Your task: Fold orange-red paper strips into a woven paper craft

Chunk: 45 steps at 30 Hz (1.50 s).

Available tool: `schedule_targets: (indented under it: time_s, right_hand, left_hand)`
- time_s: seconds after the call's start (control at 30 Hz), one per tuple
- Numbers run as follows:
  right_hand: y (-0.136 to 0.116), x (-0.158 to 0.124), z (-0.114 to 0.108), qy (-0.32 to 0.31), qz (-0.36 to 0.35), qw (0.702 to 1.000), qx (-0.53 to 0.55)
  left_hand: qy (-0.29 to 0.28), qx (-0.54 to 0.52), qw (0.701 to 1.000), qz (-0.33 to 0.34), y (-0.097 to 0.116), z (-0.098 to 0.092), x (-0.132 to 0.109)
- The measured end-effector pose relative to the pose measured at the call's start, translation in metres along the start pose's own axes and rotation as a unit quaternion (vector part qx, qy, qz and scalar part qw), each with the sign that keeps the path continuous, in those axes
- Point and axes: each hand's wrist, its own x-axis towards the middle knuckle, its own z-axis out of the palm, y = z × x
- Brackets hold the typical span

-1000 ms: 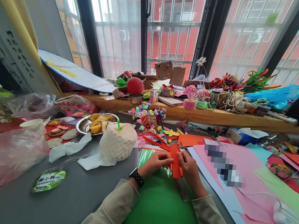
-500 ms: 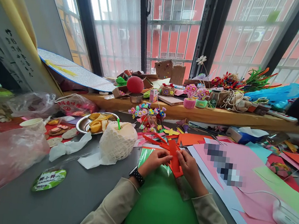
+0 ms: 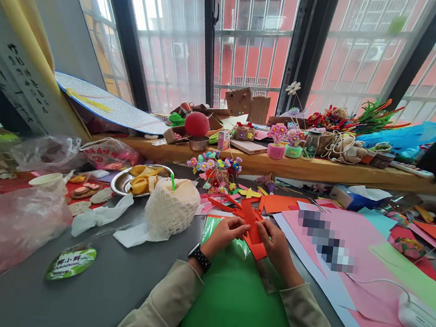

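Observation:
Between my two hands is a folded strip of red-orange paper (image 3: 251, 221), its upper end leaning left. My left hand (image 3: 228, 234), with a dark watch at the wrist, pinches the strip's left edge. On the other side my right hand (image 3: 274, 243) is closed on the strip with thumb and fingers. More red-orange paper (image 3: 258, 251) lies under and beside the fingers. Below my hands a green sheet or mat (image 3: 241, 302) covers the table's front. A clear, ruler-like strip (image 3: 266, 276) lies partly beneath my right hand.
Left of my hands stands a peeled coconut (image 3: 172, 208) with a green straw, near a metal plate (image 3: 121, 181) of banana peels. Pink paper sheets (image 3: 375, 286) and a white power strip (image 3: 426, 318) lie to the right. Pipe-cleaner flowers (image 3: 215, 168) stand behind.
The upper end of the red-orange strip has tipped a little to the left. Both hands remain in nearly the same place, still on the paper.

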Motion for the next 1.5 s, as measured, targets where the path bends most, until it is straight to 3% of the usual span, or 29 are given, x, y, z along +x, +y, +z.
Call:
schedule_targets:
  time_s: [0.13, 0.37, 0.47, 0.67, 0.83, 1.07, 1.17, 1.27, 1.3, 1.4, 1.5]
  right_hand:
    - [0.0, 0.0, 0.0, -0.006, -0.006, 1.0, -0.002]
    - [0.002, 0.0, 0.001, -0.004, -0.014, 1.0, 0.001]
    - [0.002, 0.0, 0.0, 0.009, -0.001, 1.0, 0.012]
    - [0.005, 0.001, 0.0, 0.022, 0.036, 0.99, 0.138]
    - [0.009, 0.002, 0.002, -0.012, 0.057, 0.978, 0.198]
    - [0.007, 0.001, 0.003, -0.007, 0.061, 0.984, 0.164]
    - [0.007, 0.0, 0.001, 0.031, 0.024, 0.997, 0.063]
    - [0.01, -0.001, 0.0, 0.087, -0.041, 0.991, -0.096]
    - [0.011, -0.001, 0.0, 0.095, -0.063, 0.983, -0.142]
    - [0.011, -0.001, 0.0, 0.089, -0.112, 0.962, -0.233]
    - [0.009, -0.002, 0.001, 0.079, -0.151, 0.95, -0.262]
  left_hand:
    - [0.037, -0.006, 0.999, 0.006, -0.004, -0.001, 0.001]
    - [0.013, 0.005, 1.0, 0.004, -0.003, -0.001, 0.001]
    - [0.034, 0.008, 0.999, 0.008, -0.005, -0.002, 0.002]
    - [0.082, 0.029, 0.996, 0.028, -0.009, -0.003, 0.003]
    - [0.074, 0.079, 0.993, 0.041, -0.007, -0.001, 0.0]
    - [0.047, 0.167, 0.982, 0.071, -0.01, 0.001, 0.001]
    - [0.124, 0.264, 0.949, 0.12, -0.009, 0.002, -0.002]
    - [0.279, 0.365, 0.866, 0.198, -0.003, 0.006, -0.008]
    - [0.306, 0.393, 0.838, 0.225, -0.001, 0.007, -0.009]
    - [0.269, 0.48, 0.781, 0.296, 0.003, 0.012, -0.012]
    - [0.213, 0.537, 0.75, 0.322, 0.001, 0.015, -0.011]
